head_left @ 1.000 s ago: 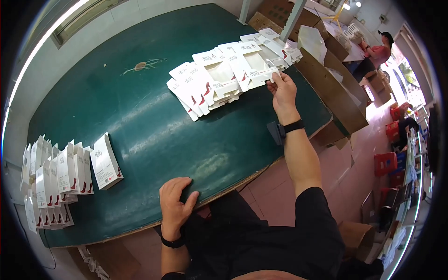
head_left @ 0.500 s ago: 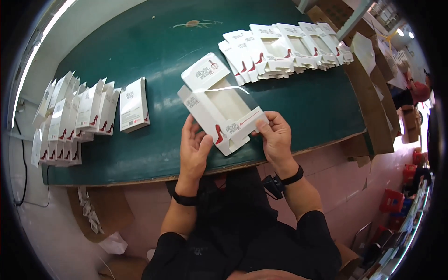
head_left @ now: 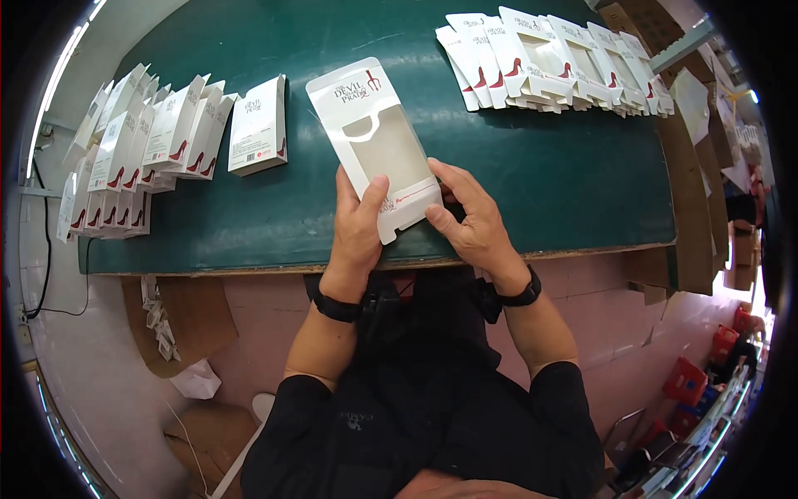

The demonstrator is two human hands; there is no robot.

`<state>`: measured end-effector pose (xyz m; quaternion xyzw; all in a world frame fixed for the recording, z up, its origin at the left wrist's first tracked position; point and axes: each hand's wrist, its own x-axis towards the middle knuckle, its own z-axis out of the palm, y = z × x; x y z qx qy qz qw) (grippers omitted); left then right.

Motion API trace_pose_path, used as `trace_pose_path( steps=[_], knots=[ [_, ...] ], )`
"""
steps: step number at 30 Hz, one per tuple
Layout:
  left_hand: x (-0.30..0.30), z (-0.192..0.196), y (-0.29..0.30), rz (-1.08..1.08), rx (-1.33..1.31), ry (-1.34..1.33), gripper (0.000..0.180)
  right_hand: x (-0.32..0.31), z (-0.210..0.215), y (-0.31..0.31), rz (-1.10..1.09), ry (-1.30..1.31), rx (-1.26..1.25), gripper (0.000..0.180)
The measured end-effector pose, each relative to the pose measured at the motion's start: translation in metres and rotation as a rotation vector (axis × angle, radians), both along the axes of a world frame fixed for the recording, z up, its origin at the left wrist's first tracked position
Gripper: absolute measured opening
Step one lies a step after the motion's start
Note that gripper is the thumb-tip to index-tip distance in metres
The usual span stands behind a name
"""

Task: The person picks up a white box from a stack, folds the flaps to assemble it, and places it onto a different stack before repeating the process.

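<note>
A dark green tabletop (head_left: 565, 183) stretches before me, its worn near edge running across just past my lap. On its left stand white boxes (head_left: 141, 150) in crowded rows, each with a red shoe printed low down, and a single upright box (head_left: 258, 125) is just beside them. Flat-lying cartons (head_left: 532, 62) with cut-out windows overlap in a long row at the far right. Beyond the table's right end are brown cardboard boxes (head_left: 690, 191). A pink tiled floor (head_left: 582, 308) shows below, with red plastic stools or crates (head_left: 685, 378) well off to the right. On the left, a black cable (head_left: 47, 241) hangs along the pale wall (head_left: 91, 358).

The white carton (head_left: 374, 150) is in front of me, over the near middle of the table; I can't tell whether its underside touches the surface. Its windowed face looks up at me. The long axis slants away and to the left: the rounded flap end points to the far left, while the end with small tabs comes back toward me, slightly right.

My left hand (head_left: 357, 224) pinches the carton's lower left side, thumb on top and fingers underneath. My right hand (head_left: 474, 216) has thumb and forefinger spread around the lower right corner; whether it grips there, I can't tell.
</note>
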<state>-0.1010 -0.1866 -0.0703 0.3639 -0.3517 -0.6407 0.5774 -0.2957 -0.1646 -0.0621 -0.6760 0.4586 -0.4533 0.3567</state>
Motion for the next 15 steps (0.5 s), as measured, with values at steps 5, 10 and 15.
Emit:
trace_pose_path(
  steps=[5,10,15],
  knots=[
    [-0.003,-0.001,0.002,0.025,-0.033,0.002,0.051,-0.004,-0.005,0.000,0.024,-0.098,0.107,0.051],
    [0.002,0.003,0.001,-0.005,0.042,0.122,0.046,-0.007,-0.012,0.003,0.005,-0.346,0.155,0.045],
    [0.006,0.003,0.002,-0.104,0.149,0.239,0.047,-0.017,0.002,-0.007,0.038,0.060,-0.232,0.051]
  ],
)
